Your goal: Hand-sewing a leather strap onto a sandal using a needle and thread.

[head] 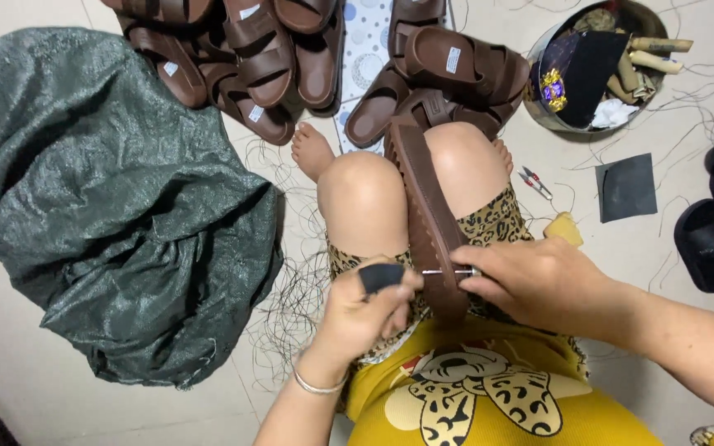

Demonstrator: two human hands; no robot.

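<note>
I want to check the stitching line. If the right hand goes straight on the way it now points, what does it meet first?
The right hand points left, holding a thin metal tool against the brown sandal sole clamped between the knees. It would meet that sole first; beyond it is the left hand.

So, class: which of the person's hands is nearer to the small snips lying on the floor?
Right. The right hand is below the snips, on the same side of the sandal; the left hand is across the sandal, farther off.
</note>
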